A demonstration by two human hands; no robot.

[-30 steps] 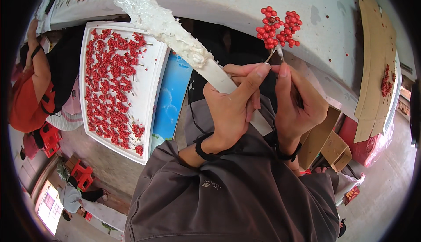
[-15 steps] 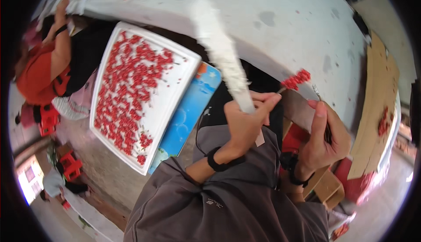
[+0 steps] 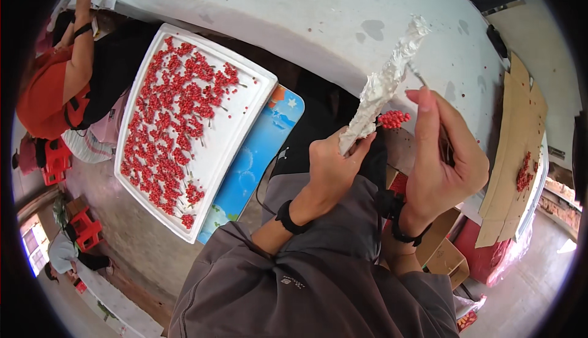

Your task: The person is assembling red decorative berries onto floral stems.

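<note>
My left hand (image 3: 335, 169) is closed around the lower end of a flat strip coated in thick white paste (image 3: 383, 83), which leans up and to the right. A small cluster of red berries (image 3: 394, 119) sticks out beside the left fingertips; its stem is mostly hidden by the fingers. My right hand (image 3: 450, 154) pinches a thin tool (image 3: 419, 75) between thumb and fingers. The tool's whitish tip is at the paste's right edge, near the upper end of the strip. Part of its shaft is hidden behind the right fingers.
To the left, a white foam tray (image 3: 229, 132) holds many red berry clusters and rests on a blue patterned board (image 3: 254, 163). A pale table (image 3: 306, 16) stretches ahead. Cardboard (image 3: 505, 172) with berries lies at right. A person in orange (image 3: 49, 102) sits far left near red stools (image 3: 58, 160).
The paste-coated strip has swung from leaning left to leaning right. The berry cluster has come down and left, close to my left fingers. The tool's tip has moved up and left to the paste.
</note>
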